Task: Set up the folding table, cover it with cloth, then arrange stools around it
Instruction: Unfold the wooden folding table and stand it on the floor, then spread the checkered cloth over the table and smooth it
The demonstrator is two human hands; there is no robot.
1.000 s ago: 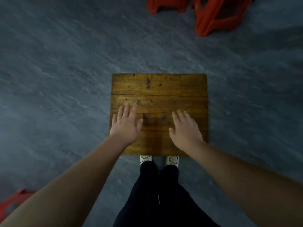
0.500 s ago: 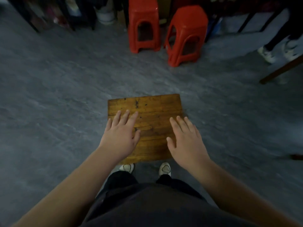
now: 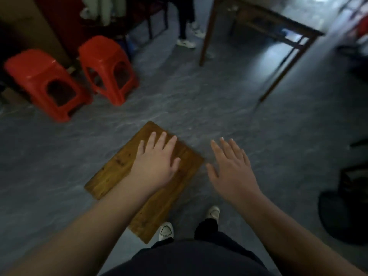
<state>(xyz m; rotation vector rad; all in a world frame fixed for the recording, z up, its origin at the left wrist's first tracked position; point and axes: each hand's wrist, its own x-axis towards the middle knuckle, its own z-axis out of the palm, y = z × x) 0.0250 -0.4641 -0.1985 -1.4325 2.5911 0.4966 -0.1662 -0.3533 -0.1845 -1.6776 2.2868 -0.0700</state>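
A small wooden table top [image 3: 117, 168] stands in front of my feet, seen from above and turned at an angle. My left hand [image 3: 157, 162] is over its top with fingers spread and straight; whether it touches the wood I cannot tell. My right hand [image 3: 231, 168] hovers open to the right of the table, over the grey floor, holding nothing. Two red plastic stools [image 3: 41, 80] [image 3: 107, 64] stand side by side at the back left. No cloth is in view.
A larger dark wooden table [image 3: 264, 18] stands at the back right on thin legs. Another person's legs and white shoes [image 3: 186, 41] are behind it. A dark bag [image 3: 346, 212] lies on the floor at the right edge. Furniture and boxes line the back left.
My view has swung up and to the right. The wooden table now lies at an angle, and my right hand has left its top and is over the floor.
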